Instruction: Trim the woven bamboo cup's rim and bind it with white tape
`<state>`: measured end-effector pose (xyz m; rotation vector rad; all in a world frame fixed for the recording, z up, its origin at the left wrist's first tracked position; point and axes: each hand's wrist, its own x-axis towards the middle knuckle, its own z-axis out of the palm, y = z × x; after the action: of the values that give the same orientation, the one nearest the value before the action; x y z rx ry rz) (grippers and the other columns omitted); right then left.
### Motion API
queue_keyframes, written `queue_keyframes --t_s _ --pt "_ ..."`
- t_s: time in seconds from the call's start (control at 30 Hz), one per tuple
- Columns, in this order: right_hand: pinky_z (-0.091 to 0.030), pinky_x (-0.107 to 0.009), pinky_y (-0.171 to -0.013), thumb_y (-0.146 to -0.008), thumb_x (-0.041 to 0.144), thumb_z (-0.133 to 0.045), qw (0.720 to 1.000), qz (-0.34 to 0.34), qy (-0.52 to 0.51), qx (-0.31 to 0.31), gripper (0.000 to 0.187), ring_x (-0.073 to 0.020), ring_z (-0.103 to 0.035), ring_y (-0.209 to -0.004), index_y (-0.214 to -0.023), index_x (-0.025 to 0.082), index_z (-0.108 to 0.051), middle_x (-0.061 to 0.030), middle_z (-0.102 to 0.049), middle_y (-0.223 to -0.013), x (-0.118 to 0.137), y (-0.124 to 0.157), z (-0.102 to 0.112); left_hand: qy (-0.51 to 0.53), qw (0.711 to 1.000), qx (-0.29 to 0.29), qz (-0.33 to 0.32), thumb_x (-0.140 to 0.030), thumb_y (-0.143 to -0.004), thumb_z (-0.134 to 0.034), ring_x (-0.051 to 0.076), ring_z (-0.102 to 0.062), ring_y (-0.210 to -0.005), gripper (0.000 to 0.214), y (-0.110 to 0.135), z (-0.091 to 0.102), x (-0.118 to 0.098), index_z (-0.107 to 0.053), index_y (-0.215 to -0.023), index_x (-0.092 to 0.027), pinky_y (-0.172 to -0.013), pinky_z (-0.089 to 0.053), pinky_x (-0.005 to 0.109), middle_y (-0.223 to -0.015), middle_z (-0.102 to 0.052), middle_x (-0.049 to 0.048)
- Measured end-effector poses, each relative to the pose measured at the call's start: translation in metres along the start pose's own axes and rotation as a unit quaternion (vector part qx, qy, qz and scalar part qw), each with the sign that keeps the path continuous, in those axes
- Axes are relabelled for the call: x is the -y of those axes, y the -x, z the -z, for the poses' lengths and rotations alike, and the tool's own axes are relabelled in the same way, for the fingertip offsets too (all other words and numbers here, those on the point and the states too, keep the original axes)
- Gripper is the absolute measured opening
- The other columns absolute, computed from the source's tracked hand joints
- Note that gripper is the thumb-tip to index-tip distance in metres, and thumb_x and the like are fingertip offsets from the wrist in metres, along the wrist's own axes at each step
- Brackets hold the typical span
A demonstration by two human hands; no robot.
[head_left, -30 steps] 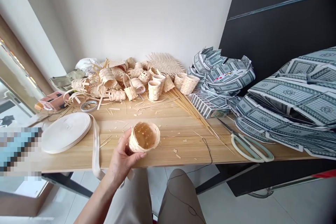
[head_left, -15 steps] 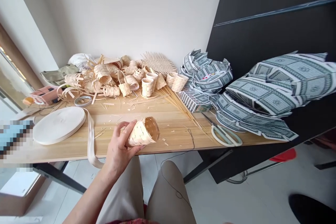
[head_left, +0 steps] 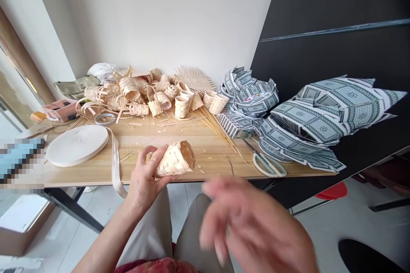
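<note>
My left hand (head_left: 144, 179) grips a small woven bamboo basket (head_left: 177, 158) by its base, held on its side over the front edge of the wooden table (head_left: 205, 145), mouth pointing right. My right hand (head_left: 253, 228) is low in front of me, close to the camera and smeared by motion; its fingers look spread and I see nothing in them. A thin dark thread (head_left: 229, 164) lies on the table edge just right of the basket.
A heap of woven baskets and bamboo strips (head_left: 141, 94) fills the table's back. White tape roll (head_left: 77, 149) lies at left, scissors (head_left: 267, 164) and bamboo sticks (head_left: 221, 132) at right, beside patterned folded paper shapes (head_left: 307, 119). A black panel (head_left: 336, 30) stands behind.
My left hand has tipped the basket from mouth-up onto its side. My right hand has come into view from below, moving fast. The view has swung slightly.
</note>
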<state>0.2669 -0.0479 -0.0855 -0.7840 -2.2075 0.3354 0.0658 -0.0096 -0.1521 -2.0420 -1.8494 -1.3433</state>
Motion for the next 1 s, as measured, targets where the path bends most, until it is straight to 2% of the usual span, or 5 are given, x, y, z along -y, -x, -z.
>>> queue_keyframes --t_s 0.17,0.4,0.67,0.8,1.0 --pt "-0.047 -0.023 -0.042 -0.083 0.030 -0.053 0.944 -0.210 -0.225 -0.120 0.038 -0.0164 -0.064 -0.059 -0.119 0.023 -0.048 -0.0044 -0.067 -0.080 -0.024 -0.020 -0.032 -0.008 1.000 0.006 0.010 -0.032 -0.072 -0.067 0.021 -0.057 -0.090 0.057 0.002 -0.002 -0.010 -0.046 -0.125 -0.032 -0.066 -0.052 0.030 -0.114 -0.043 0.0064" --pt "-0.044 -0.021 -0.046 -0.078 0.037 -0.057 0.916 -0.244 -0.293 -0.122 0.022 -0.0124 -0.056 -0.052 -0.070 0.017 -0.059 -0.0012 -0.064 -0.061 -0.052 -0.028 -0.049 0.153 0.985 0.047 0.057 -0.048 -0.065 -0.070 0.006 -0.048 -0.055 0.077 0.000 0.001 -0.008 -0.035 -0.132 -0.035 -0.047 -0.043 0.022 -0.133 -0.036 0.0100" --pt "-0.046 -0.023 -0.058 -0.075 0.036 -0.063 0.887 -0.216 -0.398 -0.094 0.019 -0.0117 -0.056 -0.059 -0.069 0.017 -0.059 -0.0011 -0.065 -0.066 -0.077 -0.026 -0.051 0.511 0.809 0.225 0.183 -0.042 -0.067 -0.070 0.021 -0.055 -0.098 0.067 -0.020 0.010 -0.005 -0.042 -0.125 -0.025 -0.079 -0.046 0.028 -0.123 -0.052 0.0076" --pt "-0.048 -0.027 -0.058 -0.076 0.042 -0.059 0.912 -0.225 -0.331 -0.088 0.028 -0.0166 -0.060 -0.064 -0.091 0.018 -0.061 -0.0035 -0.066 -0.071 -0.092 -0.022 -0.042 0.512 0.812 0.199 0.199 -0.032 -0.070 -0.070 0.020 -0.050 -0.108 0.057 -0.023 0.007 -0.005 -0.043 -0.120 -0.026 -0.084 -0.042 0.025 -0.119 -0.055 0.0035" --pt "-0.047 -0.044 -0.076 -0.076 0.036 -0.040 0.935 -0.296 0.154 -0.122 0.029 -0.0280 -0.060 -0.084 -0.083 0.017 -0.061 -0.0139 -0.062 -0.100 -0.175 0.001 0.024 0.526 0.804 0.151 0.231 -0.030 -0.070 -0.071 0.017 -0.048 -0.112 0.056 -0.023 0.001 0.002 -0.044 -0.120 -0.026 -0.085 -0.040 0.020 -0.123 -0.054 0.0030"
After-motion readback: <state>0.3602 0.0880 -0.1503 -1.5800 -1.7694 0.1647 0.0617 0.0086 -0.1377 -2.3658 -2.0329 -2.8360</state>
